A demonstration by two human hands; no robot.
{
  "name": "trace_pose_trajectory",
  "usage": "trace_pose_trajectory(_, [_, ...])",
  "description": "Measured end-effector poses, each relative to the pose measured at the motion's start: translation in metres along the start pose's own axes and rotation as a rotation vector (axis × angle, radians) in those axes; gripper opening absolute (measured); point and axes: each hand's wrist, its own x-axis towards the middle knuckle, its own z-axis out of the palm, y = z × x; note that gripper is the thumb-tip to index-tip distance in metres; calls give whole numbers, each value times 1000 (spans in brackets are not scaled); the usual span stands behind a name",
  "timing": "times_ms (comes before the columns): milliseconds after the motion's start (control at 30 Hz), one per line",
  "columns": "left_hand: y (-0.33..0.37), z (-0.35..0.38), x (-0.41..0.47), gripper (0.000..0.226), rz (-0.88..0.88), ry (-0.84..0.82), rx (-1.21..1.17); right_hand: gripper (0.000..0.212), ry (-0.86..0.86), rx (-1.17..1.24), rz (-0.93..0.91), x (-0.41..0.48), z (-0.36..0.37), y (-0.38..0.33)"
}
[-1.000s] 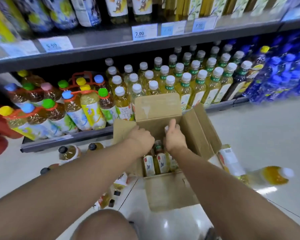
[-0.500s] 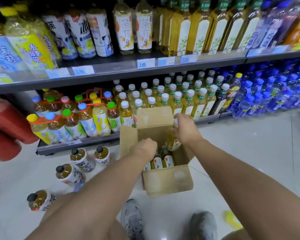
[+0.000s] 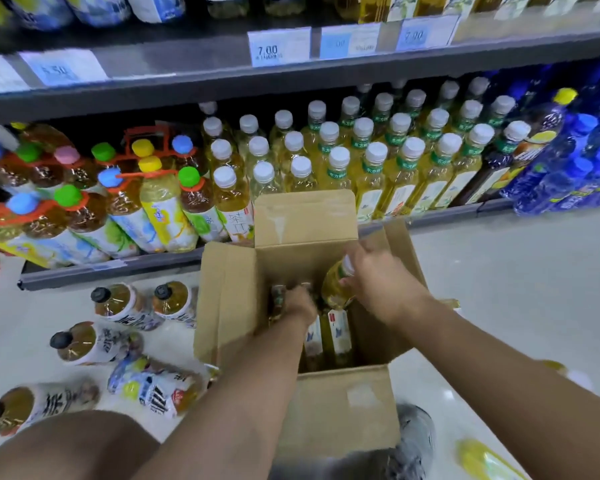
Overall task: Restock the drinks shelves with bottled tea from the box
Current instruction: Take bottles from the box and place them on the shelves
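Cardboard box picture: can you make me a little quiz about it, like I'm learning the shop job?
1. True or false: the right hand grips a tea bottle over the cardboard box.
2. What colour are the caps of the floor bottles left of the box? A white, B black, C red.
3. Fill the gap: the shelf bottles directly behind the box have ___ caps.
Key: 1 true; 2 B; 3 white.
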Motion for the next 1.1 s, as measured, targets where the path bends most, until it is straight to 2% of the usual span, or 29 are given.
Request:
trace_pose_trajectory(200, [7, 18, 34, 32, -87, -60, -227, 38, -86, 16, -79, -2, 11, 12])
trace_pose_trajectory(333, [8, 13, 43, 37, -202, -65, -411, 35, -102, 52, -33, 0, 17, 15])
trace_pose_trajectory(467, [11, -6, 11, 43, -315, 37, -473, 26, -85, 79, 71, -5, 1, 3])
trace_pose_trajectory(600, [22, -39, -41, 31, -159, 163, -485, 24, -23, 77, 158, -22, -40, -20])
trace_pose_trajectory(733, [27, -90, -97, 43, -2, 302, -538, 39, 91, 63, 125, -51, -96, -44])
trace_pose_trajectory(800, [29, -128, -128, 41, 74, 379, -556, 36, 160, 63, 121, -68, -129, -58])
trace_pose_trajectory(933, [40, -219, -197, 23, 238, 526, -633, 35, 325, 78, 88, -97, -204, -93])
trace_pose_trajectory(1100, [54, -327, -295, 37, 428, 759, -711, 41, 563, 102, 23, -131, -294, -139])
